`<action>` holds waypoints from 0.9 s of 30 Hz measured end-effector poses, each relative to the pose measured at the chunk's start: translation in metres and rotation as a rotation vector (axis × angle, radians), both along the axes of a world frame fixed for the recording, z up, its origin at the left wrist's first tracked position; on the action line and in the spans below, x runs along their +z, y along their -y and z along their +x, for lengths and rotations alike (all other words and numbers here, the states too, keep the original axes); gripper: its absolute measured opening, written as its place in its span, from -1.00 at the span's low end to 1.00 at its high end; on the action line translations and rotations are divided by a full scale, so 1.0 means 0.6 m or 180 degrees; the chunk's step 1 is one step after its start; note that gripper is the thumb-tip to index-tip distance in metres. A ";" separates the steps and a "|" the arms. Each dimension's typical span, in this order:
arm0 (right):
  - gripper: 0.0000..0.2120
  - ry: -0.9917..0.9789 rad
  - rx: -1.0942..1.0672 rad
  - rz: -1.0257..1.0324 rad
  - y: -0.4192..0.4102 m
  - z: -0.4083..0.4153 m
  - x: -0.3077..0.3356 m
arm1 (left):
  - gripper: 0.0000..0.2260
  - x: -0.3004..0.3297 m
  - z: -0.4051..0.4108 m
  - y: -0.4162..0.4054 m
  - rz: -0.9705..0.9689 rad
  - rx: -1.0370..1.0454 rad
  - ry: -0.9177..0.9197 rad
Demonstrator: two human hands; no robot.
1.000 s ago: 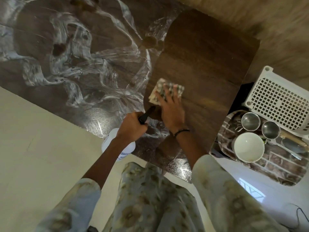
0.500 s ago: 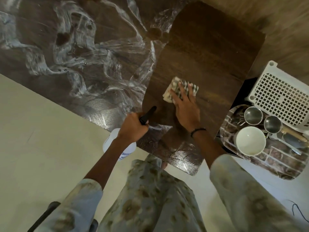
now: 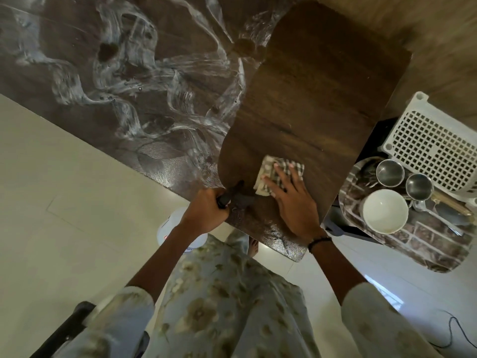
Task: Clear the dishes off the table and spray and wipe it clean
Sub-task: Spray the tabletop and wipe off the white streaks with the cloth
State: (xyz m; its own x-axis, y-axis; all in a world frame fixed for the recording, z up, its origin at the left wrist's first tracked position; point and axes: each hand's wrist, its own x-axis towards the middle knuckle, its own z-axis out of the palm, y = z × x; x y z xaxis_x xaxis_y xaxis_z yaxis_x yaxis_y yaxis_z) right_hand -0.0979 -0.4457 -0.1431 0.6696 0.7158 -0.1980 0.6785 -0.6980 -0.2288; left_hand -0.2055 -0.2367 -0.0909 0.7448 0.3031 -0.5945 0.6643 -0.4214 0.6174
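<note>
R hand (image 3: 291,202) flat on cloth (image 3: 280,174); L hand (image 3: 206,213) grips spray bottle (image 3: 180,235).

There is a single view, from a wide-angle camera worn on the person's head, looking forward and steeply down. It sits close above the near corner of the table (image 3: 322,81), with both hands at mid-frame and the person's own clothing filling the bottom edge. The floor (image 3: 51,202) falls away at left, and straight edges bow toward the frame's borders.
</note>
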 end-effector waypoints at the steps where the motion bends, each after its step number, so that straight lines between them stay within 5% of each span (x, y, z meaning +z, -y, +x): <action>1: -0.43 -0.0042 -0.0121 -0.0025 0.002 -0.005 0.001 | -0.95 0.001 -0.008 0.006 -0.0016 -0.0008 -0.0061; 9: -0.50 -0.0177 -0.0158 -0.0001 0.005 -0.011 -0.004 | -0.81 -0.005 -0.075 0.032 0.0075 0.0120 -0.0396; 13: -0.52 -0.0244 -0.0257 0.0132 -0.006 -0.019 -0.002 | -0.95 0.009 -0.086 0.027 0.0095 0.0209 -0.0409; 18: -0.37 -0.0116 -0.0021 0.0278 -0.083 -0.057 -0.006 | -0.69 0.016 -0.090 0.021 0.0335 0.0500 -0.0214; 22: -0.40 -0.0124 0.0434 0.0274 -0.134 -0.116 -0.015 | -0.84 0.018 -0.095 0.013 0.0246 0.0643 -0.0088; 27: -0.36 0.0077 0.0904 0.0075 -0.036 -0.155 0.000 | -0.91 0.016 -0.108 0.006 0.0139 0.0710 0.0006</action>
State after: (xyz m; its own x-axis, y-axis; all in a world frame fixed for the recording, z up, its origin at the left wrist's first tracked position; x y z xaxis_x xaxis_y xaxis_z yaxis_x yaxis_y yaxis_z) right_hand -0.1907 -0.4244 -0.1431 0.4459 0.8796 -0.1655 0.8517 -0.4739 -0.2239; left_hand -0.2705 -0.2400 -0.0815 0.6575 0.4857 -0.5760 0.7429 -0.2906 0.6030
